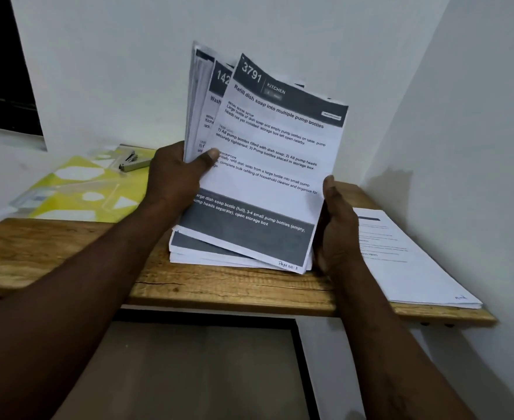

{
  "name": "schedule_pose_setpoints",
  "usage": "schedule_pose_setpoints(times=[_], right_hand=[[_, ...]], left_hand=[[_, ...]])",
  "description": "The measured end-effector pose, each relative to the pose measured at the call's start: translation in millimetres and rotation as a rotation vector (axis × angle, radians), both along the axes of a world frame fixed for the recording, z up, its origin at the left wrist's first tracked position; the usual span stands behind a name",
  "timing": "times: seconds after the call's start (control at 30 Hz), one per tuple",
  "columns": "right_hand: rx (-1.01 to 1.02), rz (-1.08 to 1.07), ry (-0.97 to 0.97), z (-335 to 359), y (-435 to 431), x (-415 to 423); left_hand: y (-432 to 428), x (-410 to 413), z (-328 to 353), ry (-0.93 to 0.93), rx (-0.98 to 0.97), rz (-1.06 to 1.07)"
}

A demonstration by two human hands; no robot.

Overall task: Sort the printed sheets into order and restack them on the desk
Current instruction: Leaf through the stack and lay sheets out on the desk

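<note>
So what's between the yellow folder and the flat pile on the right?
The fanned sheets, held by the left hand and right hand, in the head view.

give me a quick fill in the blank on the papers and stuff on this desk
The left hand and right hand hold fanned sheets; the front one is numbered ____.
Handwriting at its bottom corner reads Page No: ____.
The stapler lies on a ____ folder.
A second stack lies on the desk at the person's ____ side.
Missing words: 3791; 3; yellow; right.
</note>
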State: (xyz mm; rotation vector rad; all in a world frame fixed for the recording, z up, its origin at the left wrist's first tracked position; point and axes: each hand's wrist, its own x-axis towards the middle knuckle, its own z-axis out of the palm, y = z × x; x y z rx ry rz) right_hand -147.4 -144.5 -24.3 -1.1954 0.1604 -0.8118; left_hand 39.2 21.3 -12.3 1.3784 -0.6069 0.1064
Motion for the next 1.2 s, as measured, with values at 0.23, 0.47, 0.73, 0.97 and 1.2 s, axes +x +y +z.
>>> schedule_pose_setpoints(times=[0.23, 0.47, 0.73, 0.97, 1.2], right_hand=[[-0.24, -0.324, 0.144, -4, -12, 1], [-0.307, -0.442, 0.097, -7, -16, 3], [-0.274, -0.516, 0.123, -10, -23, 7], [-0.192, -0.525, 0.121, -8, -24, 6], [-0.252, -0.506, 0.185, -7, -18, 3]], left_hand=[[0, 1, -1, 0.039, -0.077, -0.167], [5, -2, 0, 0.377, -0.133, -0.529], [12, 2, -7, 0.398, -0.12, -0.563], [12, 4, -12, 0.26, -0.062, -0.287], [22, 7, -17, 0.136, 0.075, -0.107]])
